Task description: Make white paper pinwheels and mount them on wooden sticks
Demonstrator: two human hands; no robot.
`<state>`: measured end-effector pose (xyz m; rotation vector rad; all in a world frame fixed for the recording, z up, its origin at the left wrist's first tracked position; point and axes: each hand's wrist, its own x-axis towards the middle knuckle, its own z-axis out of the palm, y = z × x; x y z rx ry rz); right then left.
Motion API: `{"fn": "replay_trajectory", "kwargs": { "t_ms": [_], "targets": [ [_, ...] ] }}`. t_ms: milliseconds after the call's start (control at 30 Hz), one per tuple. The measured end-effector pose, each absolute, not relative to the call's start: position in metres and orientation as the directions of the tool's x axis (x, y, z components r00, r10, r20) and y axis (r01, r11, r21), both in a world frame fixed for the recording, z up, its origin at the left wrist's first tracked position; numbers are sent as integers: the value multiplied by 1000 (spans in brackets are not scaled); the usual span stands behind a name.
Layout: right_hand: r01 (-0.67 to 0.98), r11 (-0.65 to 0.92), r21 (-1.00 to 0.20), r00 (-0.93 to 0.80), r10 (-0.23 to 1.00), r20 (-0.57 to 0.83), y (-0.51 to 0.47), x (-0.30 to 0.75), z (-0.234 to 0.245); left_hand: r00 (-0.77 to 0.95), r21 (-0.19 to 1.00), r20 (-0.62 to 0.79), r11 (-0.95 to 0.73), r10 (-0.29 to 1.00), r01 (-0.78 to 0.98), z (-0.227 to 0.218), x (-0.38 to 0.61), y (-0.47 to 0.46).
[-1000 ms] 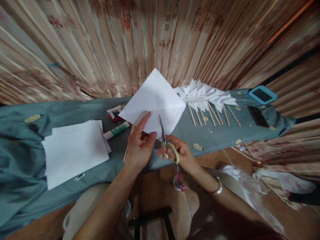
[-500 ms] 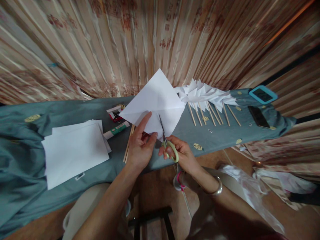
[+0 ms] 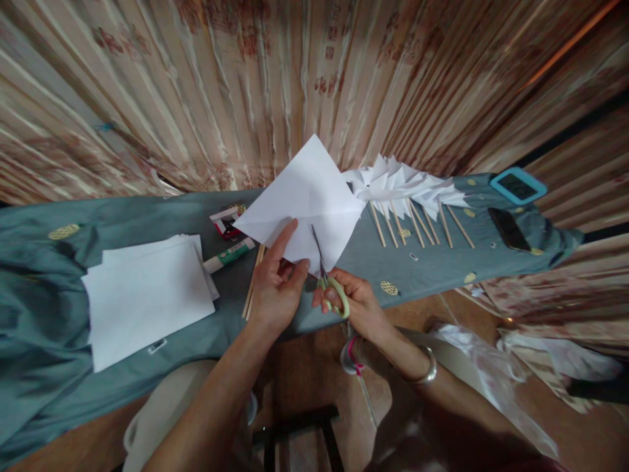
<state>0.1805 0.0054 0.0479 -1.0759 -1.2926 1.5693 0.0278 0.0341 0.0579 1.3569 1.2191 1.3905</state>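
A white square sheet of paper (image 3: pixel 314 187) with faint crease lines is held up, one corner pointing away from me. My left hand (image 3: pixel 276 288) pinches its near left part, index finger stretched along the surface and thumb at the edge. In my right hand (image 3: pixel 356 298) are scissors (image 3: pixel 338 300) with pale green handles, fingers through the loops. The scissor blades lie at the near corner, pointing up along the middle of the sheet; the lower blade is hidden by the paper.
Left on the green cloth (image 3: pixel 393 272) lie a stack of white sheets (image 3: pixel 152 295), a glue stick (image 3: pixel 230 255), a red-and-white stapler-like item (image 3: pixel 225 223) and wooden sticks (image 3: pixel 251 288). Several paper pinwheels (image 3: pixel 403 183) on sticks lie right, beside a phone (image 3: pixel 508 228) and a blue-framed timer (image 3: pixel 518 185).
Almost nothing differs. The scissor handles have shifted very slightly toward the left, and both hands keep their hold.
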Motion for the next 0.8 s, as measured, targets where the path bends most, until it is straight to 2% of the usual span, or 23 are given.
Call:
{"fn": "replay_trajectory", "kwargs": {
  "t_ms": [267, 800],
  "targets": [
    [-77, -143, -987, -305, 946, -113, 5, 179, 48, -87, 973, 213, -203, 973, 106, 57, 27, 34],
    [-79, -109, -991, -334, 940, -77, 5, 179, 46, -107, 988, 145, -138, 984, 71, 62, 29, 33]
  ]
}}
